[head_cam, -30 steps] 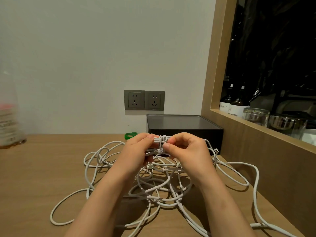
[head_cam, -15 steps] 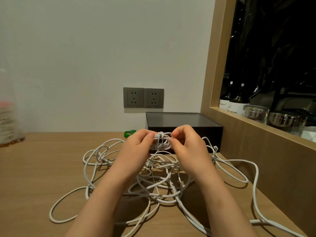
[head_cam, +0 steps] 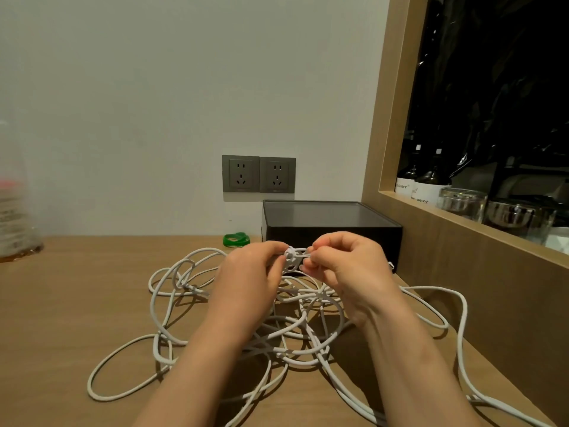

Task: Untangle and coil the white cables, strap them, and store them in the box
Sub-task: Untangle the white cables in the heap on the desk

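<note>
White cables (head_cam: 160,303) sprawl tangled across the worktop (head_cam: 77,288). The left hand (head_cam: 246,282) and right hand (head_cam: 348,266) raise one knot (head_cam: 291,254) above the heap, fingers of both pinching it, probably to work it loose in clear sight. Beyond: a blurred bottle (head_cam: 15,211) far left, a green strap (head_cam: 236,240), wall sockets (head_cam: 258,174), the black box (head_cam: 332,232), and a shelf (head_cam: 446,223) of jars at right.

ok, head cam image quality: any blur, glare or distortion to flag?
Head view: dim warm light; tangled white cables throw soft shadows on the wooden table; clear plastic bottle at far left is smeared; black box lid shows a dull sheen; wide-angle makes the light wooden frame at right lean.
</note>
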### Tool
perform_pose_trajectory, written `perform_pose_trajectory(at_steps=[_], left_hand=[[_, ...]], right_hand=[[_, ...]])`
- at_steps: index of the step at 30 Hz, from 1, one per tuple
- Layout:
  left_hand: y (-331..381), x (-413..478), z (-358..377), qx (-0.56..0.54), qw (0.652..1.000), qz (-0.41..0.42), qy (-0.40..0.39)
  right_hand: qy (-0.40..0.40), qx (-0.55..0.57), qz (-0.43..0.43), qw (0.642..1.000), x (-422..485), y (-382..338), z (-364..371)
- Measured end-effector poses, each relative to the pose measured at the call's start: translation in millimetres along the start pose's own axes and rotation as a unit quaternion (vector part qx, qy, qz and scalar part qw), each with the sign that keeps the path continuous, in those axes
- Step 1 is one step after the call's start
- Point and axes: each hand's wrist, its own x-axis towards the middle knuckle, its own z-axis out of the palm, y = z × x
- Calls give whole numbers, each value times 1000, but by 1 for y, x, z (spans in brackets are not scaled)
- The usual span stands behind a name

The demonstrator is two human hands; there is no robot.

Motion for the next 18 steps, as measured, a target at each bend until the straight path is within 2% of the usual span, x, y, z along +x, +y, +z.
perform_pose_trajectory(at_steps=[4,8,12,15,18], left_hand=[[-2,0,-2,1,1000,1,28],[-6,-3,-3,-92,992,-86,-11],[1,-3,-6,-228,961,-147,-57],[8,-1,-8,-310,930,-177,-84],[14,-1,-5,-342,913,-188,-116]], right_hand=[[-13,29,-12,999,-1,-10,-3],[-1,-61,-43,997,-3,-5,-2],[-22,-221,-79,972,-3,-6,-17],[-88,-244,-51,964,-5,-4,-25],[-57,-237,-60,968,-5,-2,-36]])
